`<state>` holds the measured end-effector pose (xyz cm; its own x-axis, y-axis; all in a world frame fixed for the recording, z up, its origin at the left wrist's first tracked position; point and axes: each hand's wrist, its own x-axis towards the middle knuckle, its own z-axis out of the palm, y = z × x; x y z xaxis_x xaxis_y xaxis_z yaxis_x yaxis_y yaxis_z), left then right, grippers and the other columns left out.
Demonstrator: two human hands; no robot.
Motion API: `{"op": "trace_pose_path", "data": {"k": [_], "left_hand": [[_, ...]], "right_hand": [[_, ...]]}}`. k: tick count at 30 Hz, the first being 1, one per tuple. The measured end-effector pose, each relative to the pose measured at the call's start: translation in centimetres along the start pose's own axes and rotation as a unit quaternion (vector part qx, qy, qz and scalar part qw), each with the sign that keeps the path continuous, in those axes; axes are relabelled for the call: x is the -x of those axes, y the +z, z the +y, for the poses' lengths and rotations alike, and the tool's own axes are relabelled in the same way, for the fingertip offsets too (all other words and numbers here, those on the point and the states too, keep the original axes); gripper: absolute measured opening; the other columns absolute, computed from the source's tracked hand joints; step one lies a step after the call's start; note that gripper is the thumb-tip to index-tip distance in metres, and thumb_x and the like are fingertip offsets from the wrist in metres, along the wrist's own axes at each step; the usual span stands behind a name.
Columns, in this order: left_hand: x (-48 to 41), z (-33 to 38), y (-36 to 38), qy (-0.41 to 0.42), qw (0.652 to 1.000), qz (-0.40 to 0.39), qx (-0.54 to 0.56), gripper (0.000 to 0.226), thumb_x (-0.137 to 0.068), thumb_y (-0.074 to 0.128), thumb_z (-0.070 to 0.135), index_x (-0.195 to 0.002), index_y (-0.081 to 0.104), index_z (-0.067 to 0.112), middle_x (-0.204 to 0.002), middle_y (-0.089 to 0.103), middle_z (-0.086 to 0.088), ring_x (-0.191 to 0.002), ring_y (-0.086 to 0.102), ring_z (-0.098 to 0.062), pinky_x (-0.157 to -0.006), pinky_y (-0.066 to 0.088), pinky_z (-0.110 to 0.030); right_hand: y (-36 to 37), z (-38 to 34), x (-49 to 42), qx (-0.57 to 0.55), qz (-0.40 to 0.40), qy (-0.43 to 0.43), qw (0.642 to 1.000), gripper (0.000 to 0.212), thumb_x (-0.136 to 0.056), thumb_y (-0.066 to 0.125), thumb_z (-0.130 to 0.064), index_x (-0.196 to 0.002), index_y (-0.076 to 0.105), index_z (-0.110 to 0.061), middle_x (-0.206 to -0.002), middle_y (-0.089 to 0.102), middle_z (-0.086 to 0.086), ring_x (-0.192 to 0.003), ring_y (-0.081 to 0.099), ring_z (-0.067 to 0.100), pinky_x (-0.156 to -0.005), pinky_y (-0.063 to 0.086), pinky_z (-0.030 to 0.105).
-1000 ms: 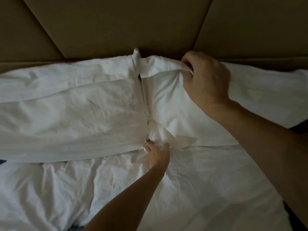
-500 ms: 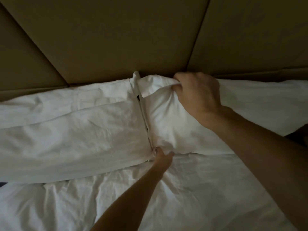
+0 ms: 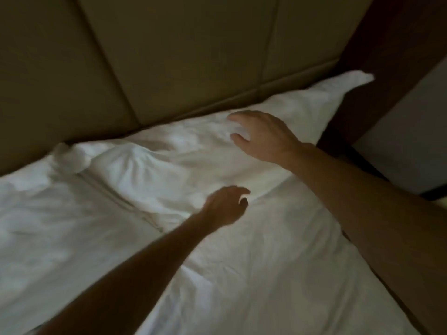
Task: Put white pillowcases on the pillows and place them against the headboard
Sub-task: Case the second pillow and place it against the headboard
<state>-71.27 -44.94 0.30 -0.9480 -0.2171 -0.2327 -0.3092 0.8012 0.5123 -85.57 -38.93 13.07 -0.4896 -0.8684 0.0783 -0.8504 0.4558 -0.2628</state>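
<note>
Two pillows in white pillowcases lie side by side along the padded brown headboard (image 3: 169, 56). The right pillow (image 3: 169, 165) stretches from the middle to the bed's right edge. The left pillow (image 3: 60, 213) fills the left side. My right hand (image 3: 263, 134) hovers over or rests on the right pillow's top, fingers spread, holding nothing. My left hand (image 3: 225, 206) is at that pillow's near edge with fingers loosely curled and nothing in them. The picture is dim and blurred.
A rumpled white sheet (image 3: 254, 274) covers the bed in front of the pillows. Dark wooden trim (image 3: 387, 68) and a pale wall (image 3: 411, 141) stand at the right, past the bed's edge.
Both hands have let go of the right pillow's inner end and moved right along it. The view has swung to the right and tilted.
</note>
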Motion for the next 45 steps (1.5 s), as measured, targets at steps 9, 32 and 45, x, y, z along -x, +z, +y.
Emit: {"op": "trace_pose_path", "data": {"k": [9, 32, 45], "left_hand": [[-8.3, 6.7, -3.6, 0.251, 0.890, 0.163, -0.343, 0.030, -0.085, 0.053, 0.027, -0.103, 0.072, 0.013, -0.134, 0.060, -0.016, -0.127, 0.053, -0.036, -0.108, 0.038, -0.046], [-14.4, 9.9, -11.7, -0.063, 0.935, 0.075, -0.341, 0.043, -0.090, 0.056, 0.052, -0.121, 0.063, 0.023, -0.121, 0.065, -0.014, -0.106, 0.062, -0.039, -0.088, 0.052, -0.047], [-12.7, 10.0, -14.3, -0.110, 0.951, 0.083, -0.276, 0.050, -0.095, 0.050, 0.053, -0.137, 0.049, 0.027, -0.134, 0.058, -0.016, -0.119, 0.056, -0.041, -0.094, 0.046, -0.050]], "right_hand": [[1.5, 16.4, 13.9, -0.009, -0.097, 0.204, 0.974, 0.053, -0.095, 0.056, -0.034, -0.144, 0.042, -0.017, -0.149, 0.039, 0.009, -0.133, 0.042, 0.029, -0.107, 0.040, 0.045], [-3.6, 21.9, 21.8, -0.077, -0.090, 0.257, 0.959, 0.050, -0.097, 0.051, -0.042, -0.139, 0.047, -0.015, -0.140, 0.050, 0.009, -0.125, 0.051, 0.027, -0.102, 0.045, 0.047], [-4.5, 17.8, 20.1, -0.055, -0.140, 0.253, 0.956, 0.049, -0.096, 0.051, -0.043, -0.138, 0.046, -0.017, -0.136, 0.054, 0.006, -0.120, 0.054, 0.026, -0.098, 0.047, 0.045]]}}
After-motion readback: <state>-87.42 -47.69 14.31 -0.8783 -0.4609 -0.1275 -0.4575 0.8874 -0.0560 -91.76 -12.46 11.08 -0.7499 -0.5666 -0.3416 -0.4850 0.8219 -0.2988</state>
